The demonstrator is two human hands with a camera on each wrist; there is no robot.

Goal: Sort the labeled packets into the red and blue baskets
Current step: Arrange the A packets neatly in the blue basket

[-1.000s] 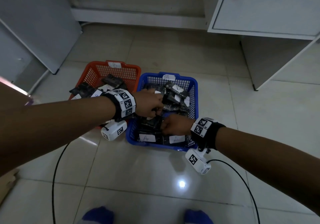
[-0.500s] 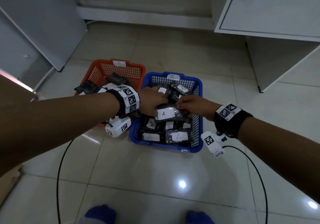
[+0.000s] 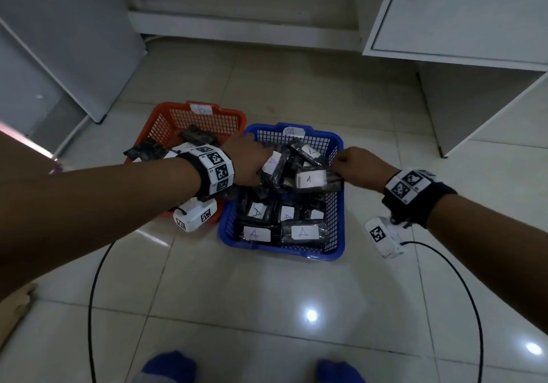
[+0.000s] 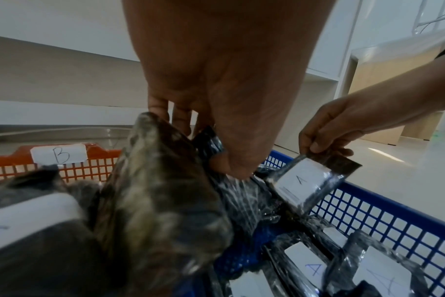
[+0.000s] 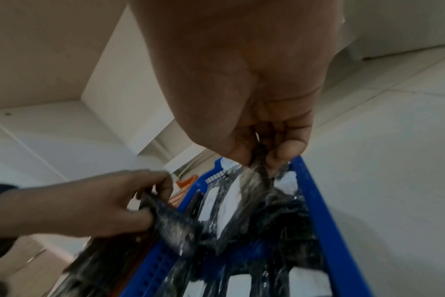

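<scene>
The blue basket (image 3: pixel 336 252), tagged A, holds several dark plastic packets with white A labels. Left of it stands the red basket (image 3: pixel 166 121), tagged B, with a few packets. My left hand (image 3: pixel 259 163) is over the blue basket's left rim and grips a dark packet (image 3: pixel 275 164) between thumb and fingers (image 4: pixel 181 122). At the right rim, my right hand (image 3: pixel 338 164) pinches the end of another A-labeled packet (image 3: pixel 311 178), which tilts above the pile. The left wrist view shows that packet (image 4: pixel 305 176) hanging from the right hand's fingertips (image 4: pixel 318 147). The right wrist view is blurred.
Both baskets sit on a glossy tiled floor (image 3: pixel 267 308). A white cabinet (image 3: pixel 462 15) stands at the back right, a grey panel (image 3: pixel 68 41) at the back left. Two black cables (image 3: pixel 95 293) run across the floor. My blue shoe tips (image 3: pixel 169 368) are at the bottom edge.
My right hand rose from the front of the blue basket, took an A packet near the left hand, then drew it right toward the rim. My left hand stayed put.
</scene>
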